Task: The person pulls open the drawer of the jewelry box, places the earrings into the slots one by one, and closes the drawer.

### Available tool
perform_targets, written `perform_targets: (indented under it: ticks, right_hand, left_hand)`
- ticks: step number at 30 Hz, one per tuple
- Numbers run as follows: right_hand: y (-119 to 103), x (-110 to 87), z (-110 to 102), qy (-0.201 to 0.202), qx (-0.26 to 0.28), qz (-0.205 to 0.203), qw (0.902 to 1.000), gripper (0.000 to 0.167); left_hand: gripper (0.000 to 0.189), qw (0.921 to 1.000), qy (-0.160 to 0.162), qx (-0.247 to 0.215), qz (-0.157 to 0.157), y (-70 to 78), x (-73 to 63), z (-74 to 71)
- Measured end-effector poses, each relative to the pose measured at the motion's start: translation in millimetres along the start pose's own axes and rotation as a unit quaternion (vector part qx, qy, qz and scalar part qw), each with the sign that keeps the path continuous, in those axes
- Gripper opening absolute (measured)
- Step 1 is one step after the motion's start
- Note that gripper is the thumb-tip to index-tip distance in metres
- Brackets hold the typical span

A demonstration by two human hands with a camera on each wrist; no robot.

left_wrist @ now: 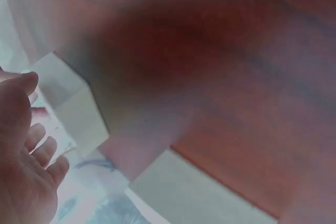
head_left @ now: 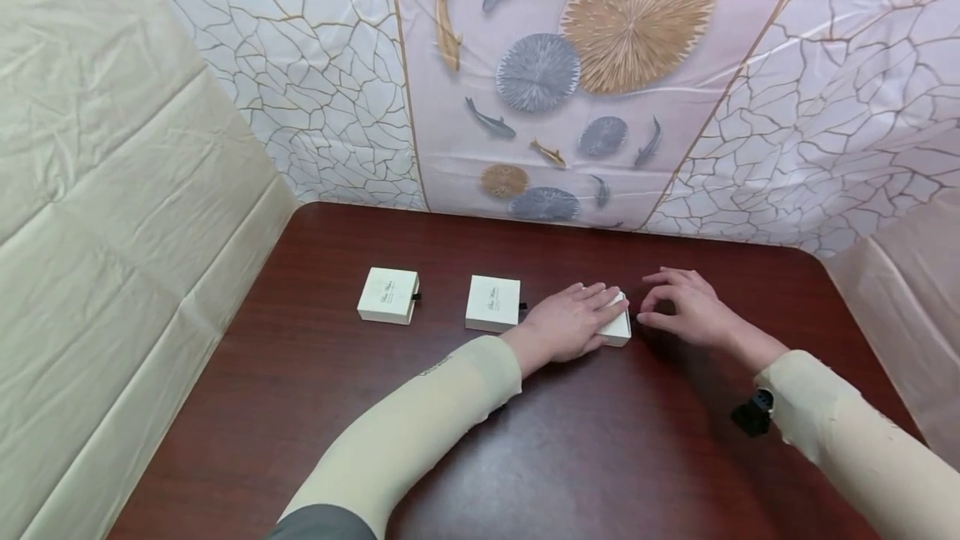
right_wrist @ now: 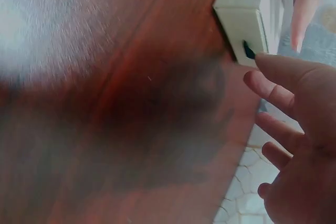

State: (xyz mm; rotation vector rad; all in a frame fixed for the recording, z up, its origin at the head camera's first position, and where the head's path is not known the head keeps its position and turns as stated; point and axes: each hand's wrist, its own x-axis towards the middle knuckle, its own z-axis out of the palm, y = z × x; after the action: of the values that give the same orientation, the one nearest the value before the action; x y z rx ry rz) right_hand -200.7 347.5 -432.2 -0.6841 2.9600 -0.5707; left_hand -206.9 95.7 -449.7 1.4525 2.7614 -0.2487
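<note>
Three small white boxes stand in a row on the table. My left hand [head_left: 564, 325] lies with extended fingers across the top of the right-hand box [head_left: 617, 331], covering much of it. Just right of that box is my right hand [head_left: 686, 307], its fingers loosely bent. In the right wrist view a black pull tab [right_wrist: 248, 50] sticks out of the box's end. The right thumb tip is close by this tab; the index finger is apart from the thumb. Whether the thumb touches the tab I cannot tell.
The middle box [head_left: 492, 303] and the left box [head_left: 388, 295] carry dark script and have a black tab on their right sides. The dark red-brown table [head_left: 540, 440] ends at a patterned cloth [head_left: 465, 148] behind. Pale cloth [head_left: 112, 232] hangs at the left.
</note>
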Motion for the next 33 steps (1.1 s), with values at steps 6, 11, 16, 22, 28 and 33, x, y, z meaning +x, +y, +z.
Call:
perform_targets:
  ticks: [6, 11, 16, 22, 28, 33]
  right_hand:
    - [-0.6, -5.7, -12.0, 0.019, -0.027, -0.007, 0.9994, 0.009]
    - [-2.2, -8.6, -10.1, 0.036, -0.032, -0.013, 0.9988, 0.015]
    - [-0.9, -7.9, -0.7, 0.045, -0.033, -0.017, 0.9983, 0.013]
    - [-1.4, -3.7, 9.6, 0.035, -0.027, -0.013, 0.9989, 0.008]
    - [-2.0, -1.3, 16.7, 0.033, -0.018, -0.01, 0.9993, 0.004]
    - [-3.1, 0.1, 17.7, 0.03, -0.017, -0.01, 0.9994, 0.005]
  left_hand:
    - [0.067, 0.9995, -0.006, -0.009, -0.028, -17.2, -22.7, -16.0]
    - [0.068, 0.9978, -0.009, -0.025, -0.061, -36.4, -44.1, -22.0]
    - [0.068, 0.9963, -0.002, -0.048, -0.072, -45.3, -54.3, -19.5]
    - [0.065, 0.9976, -0.014, -0.033, -0.059, -33.6, -51.7, -8.9]
    - [0.062, 0.9995, -0.005, -0.015, -0.026, -14.4, -42.7, 2.1]
    - [0.059, 0.9999, 0.002, -0.001, -0.017, -8.2, -38.6, 4.4]
